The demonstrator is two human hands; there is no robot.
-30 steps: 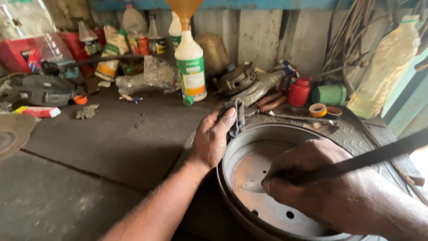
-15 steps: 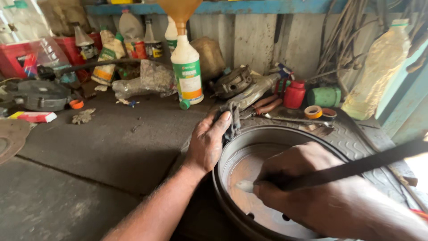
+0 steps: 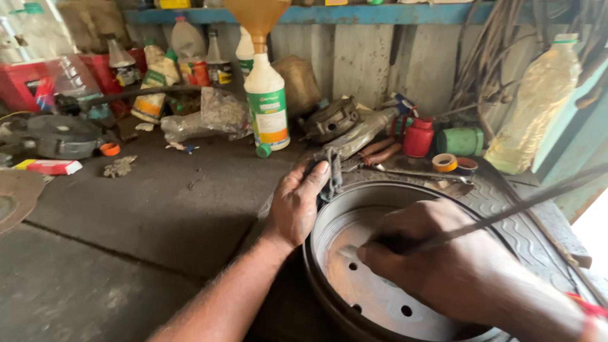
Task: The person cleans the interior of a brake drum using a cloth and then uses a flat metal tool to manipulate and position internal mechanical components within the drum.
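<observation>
1. Head view: the left hand is closed over the left rim of a round metal brake drum, and it presses a dark rag against that rim with the fingers.
2. The right hand is inside the drum. It grips a long thin metal rod, and the pale tip of the rod touches the rusty inner floor near the bolt holes.
3. The drum lies on a rubber tyre tread at the right part of the workbench, near its front edge.
4. Along the back edge of the workbench stand a white bottle with an orange funnel in it, a small red can and a green container.
5. A roll of tape lies just behind the drum.
</observation>
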